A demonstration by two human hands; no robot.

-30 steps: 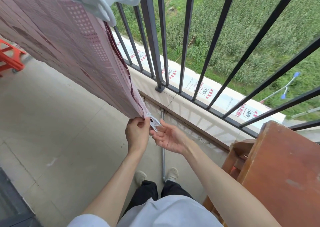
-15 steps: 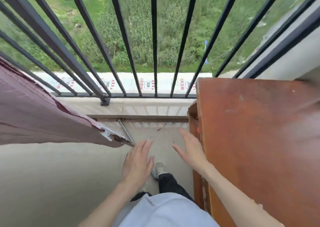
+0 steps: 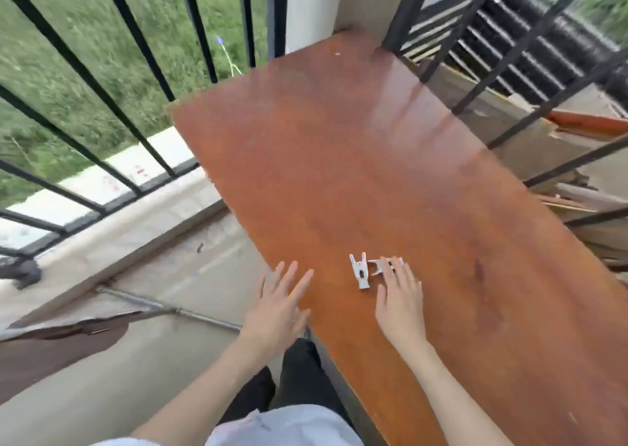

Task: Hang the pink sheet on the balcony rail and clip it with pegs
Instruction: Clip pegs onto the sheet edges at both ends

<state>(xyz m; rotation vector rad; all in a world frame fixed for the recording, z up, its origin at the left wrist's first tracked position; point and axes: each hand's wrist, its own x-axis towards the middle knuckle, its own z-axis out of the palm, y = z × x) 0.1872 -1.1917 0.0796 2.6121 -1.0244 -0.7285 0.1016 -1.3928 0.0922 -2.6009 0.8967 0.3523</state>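
Both hands are flat with fingers straight and spread, holding nothing. The right hand [image 3: 398,296] reaches over the reddish-brown table [image 3: 390,160], its fingertips over one white peg [image 3: 385,264]; whether they touch it is unclear through the blur. A second white peg [image 3: 360,270] lies on the table just left of that hand's fingers, between the two hands. The left hand [image 3: 280,304] hovers at the table's near left edge. Far to the left of the left hand, low down, an edge of the pink sheet [image 3: 51,347] shows above the balcony floor [image 3: 112,391]. The black balcony rail [image 3: 136,81] runs beyond both hands, with green plants behind it.
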